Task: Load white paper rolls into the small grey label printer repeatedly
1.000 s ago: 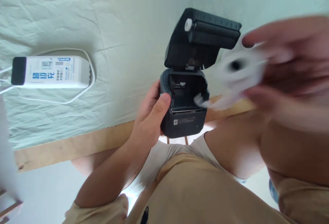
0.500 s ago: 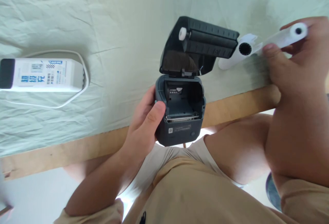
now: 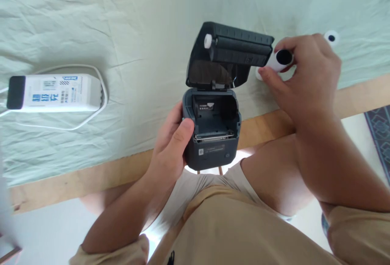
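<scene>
My left hand point(image 3: 171, 145) is closed around the left side of a small dark grey label printer point(image 3: 210, 153), thumb on its rim. Tilted up and back, the printer's lid point(image 3: 233, 54) shows a black roller with a white knob at one end. Inside, the paper bay holds no roll, and a small printed sticker is on its back wall. Beside the lid, my right hand point(image 3: 313, 76) pinches a white paper roll point(image 3: 272, 63) with a wide dark core between thumb and fingers. A second white roll point(image 3: 332, 44) with a narrower hole lies behind that hand, mostly hidden by it.
A white power strip point(image 3: 63, 92) with a black end and blue lettering lies at the left, its white cable point(image 3: 105, 94) looped around it. Pale green cloth point(image 3: 146, 33) covers the table, whose wooden front edge point(image 3: 85, 184) runs close to my lap.
My right hand has let go of the narrow-holed roll at the right, moved left and taken hold of the wide-cored roll. My left hand still holds the printer.
</scene>
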Available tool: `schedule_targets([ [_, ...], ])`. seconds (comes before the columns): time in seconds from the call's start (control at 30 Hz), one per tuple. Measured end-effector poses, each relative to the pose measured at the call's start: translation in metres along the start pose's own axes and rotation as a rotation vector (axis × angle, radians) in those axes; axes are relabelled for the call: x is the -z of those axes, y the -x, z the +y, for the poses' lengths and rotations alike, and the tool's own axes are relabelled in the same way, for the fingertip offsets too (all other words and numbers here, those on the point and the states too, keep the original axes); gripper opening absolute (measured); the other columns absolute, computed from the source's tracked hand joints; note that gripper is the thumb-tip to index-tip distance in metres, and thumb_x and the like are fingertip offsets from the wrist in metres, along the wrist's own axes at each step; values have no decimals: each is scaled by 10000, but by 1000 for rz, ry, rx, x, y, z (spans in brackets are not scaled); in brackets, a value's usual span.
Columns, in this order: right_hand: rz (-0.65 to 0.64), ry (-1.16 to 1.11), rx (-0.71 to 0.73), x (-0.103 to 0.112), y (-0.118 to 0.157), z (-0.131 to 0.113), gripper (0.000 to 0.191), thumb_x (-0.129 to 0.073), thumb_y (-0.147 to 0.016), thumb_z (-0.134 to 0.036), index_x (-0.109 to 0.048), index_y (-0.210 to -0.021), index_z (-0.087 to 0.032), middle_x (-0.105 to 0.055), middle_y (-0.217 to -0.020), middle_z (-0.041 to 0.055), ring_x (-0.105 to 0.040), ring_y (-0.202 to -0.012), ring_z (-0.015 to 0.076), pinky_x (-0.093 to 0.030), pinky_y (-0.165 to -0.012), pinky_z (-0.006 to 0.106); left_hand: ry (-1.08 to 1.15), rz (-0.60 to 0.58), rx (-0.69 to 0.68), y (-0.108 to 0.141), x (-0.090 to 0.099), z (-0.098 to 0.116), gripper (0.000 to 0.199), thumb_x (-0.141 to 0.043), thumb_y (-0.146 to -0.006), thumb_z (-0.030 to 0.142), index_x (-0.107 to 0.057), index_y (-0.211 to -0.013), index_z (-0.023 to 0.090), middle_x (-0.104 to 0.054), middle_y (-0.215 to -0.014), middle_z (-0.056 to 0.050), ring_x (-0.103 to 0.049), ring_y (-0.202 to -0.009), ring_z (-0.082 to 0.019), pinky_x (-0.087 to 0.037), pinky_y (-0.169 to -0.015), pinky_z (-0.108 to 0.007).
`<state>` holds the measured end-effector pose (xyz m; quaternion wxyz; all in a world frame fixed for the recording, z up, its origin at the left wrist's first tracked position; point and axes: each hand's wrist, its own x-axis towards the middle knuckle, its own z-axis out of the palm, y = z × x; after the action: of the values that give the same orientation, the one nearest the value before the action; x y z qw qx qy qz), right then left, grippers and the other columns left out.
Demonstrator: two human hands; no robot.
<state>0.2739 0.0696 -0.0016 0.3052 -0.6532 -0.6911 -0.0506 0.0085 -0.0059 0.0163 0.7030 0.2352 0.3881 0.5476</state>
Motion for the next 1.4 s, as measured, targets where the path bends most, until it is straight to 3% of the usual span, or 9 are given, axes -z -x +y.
schedule_targets([
  [0.23,-180,-271,253,5,6,-10,349,-735,-846,-201,-743,-1179,-305,-753,-1073,68,-714,-968,258,-652,-876,436,-26,-48,-16,-2,5,-2,373,-595,-1149,453,-876,-1200,213,-862,-995,-60,-835,-852,-200,-702,-780,-260],
  [0.47,-187,-449,61,-10,10,-8,572,-744,-829,-159,-635,-1367,-323,-750,-1125,30,-682,-878,194,-658,-869,388,-31,-29,29,-3,5,-2,351,-617,-1132,455,-857,-1199,208,-868,-1020,-62,-834,-841,-204,-706,-814,-287],
  [0.6,-154,-319,154,-11,12,2,413,-747,-830,-189,-705,-1227,-294,-743,-1108,67,-720,-1043,263,-652,-971,466,-31,-17,29,-1,4,-2,332,-617,-1135,439,-853,-1206,216,-870,-1030,-62,-834,-864,-202,-703,-807,-278],
  [0.77,-191,-439,97,-9,12,4,673,-744,-782,-186,-599,-1422,-333,-782,-1170,56,-730,-942,241,-657,-872,435,-4,-37,-22,-1,2,-3,323,-607,-1134,390,-873,-1193,216,-862,-974,-51,-843,-915,-208,-698,-790,-251],
  [0.87,-255,-389,187,-5,10,-2,576,-666,-810,-130,-673,-1357,-311,-794,-1184,64,-746,-1002,245,-670,-908,431,4,-55,-6,-2,2,-2,324,-597,-1138,352,-883,-1186,208,-864,-959,-43,-834,-860,-183,-674,-718,-210],
  [1.0,-143,-318,287,-3,9,-5,516,-666,-860,-160,-721,-1350,-312,-741,-1095,69,-737,-1058,257,-666,-923,425,2,-58,-11,-3,2,0,349,-600,-1143,383,-886,-1197,190,-875,-1014,-37,-806,-783,-135,-655,-696,-167],
  [1.2,-263,-346,238,-3,11,-3,648,-674,-792,-139,-665,-1415,-316,-754,-1259,92,-730,-1148,285,-671,-1036,492,-71,25,14,1,4,-1,394,-620,-1128,511,-878,-1196,221,-864,-1072,-49,-801,-837,-164,-663,-723,-202],
  [1.33,-156,-281,270,-8,11,3,643,-712,-839,-149,-693,-1458,-323,-722,-1149,92,-736,-1149,278,-691,-998,463,-46,-6,-21,0,6,-4,345,-627,-1116,428,-872,-1198,200,-871,-1038,-49,-789,-792,-154,-646,-674,-189],
  [1.4,-88,-358,249,-7,11,5,732,-753,-867,-181,-612,-1566,-346,-724,-1326,95,-754,-1195,274,-700,-954,429,-22,-61,-35,-1,8,-3,298,-652,-1097,363,-857,-1231,194,-875,-1030,-45,-780,-745,-137,-621,-621,-169],
])
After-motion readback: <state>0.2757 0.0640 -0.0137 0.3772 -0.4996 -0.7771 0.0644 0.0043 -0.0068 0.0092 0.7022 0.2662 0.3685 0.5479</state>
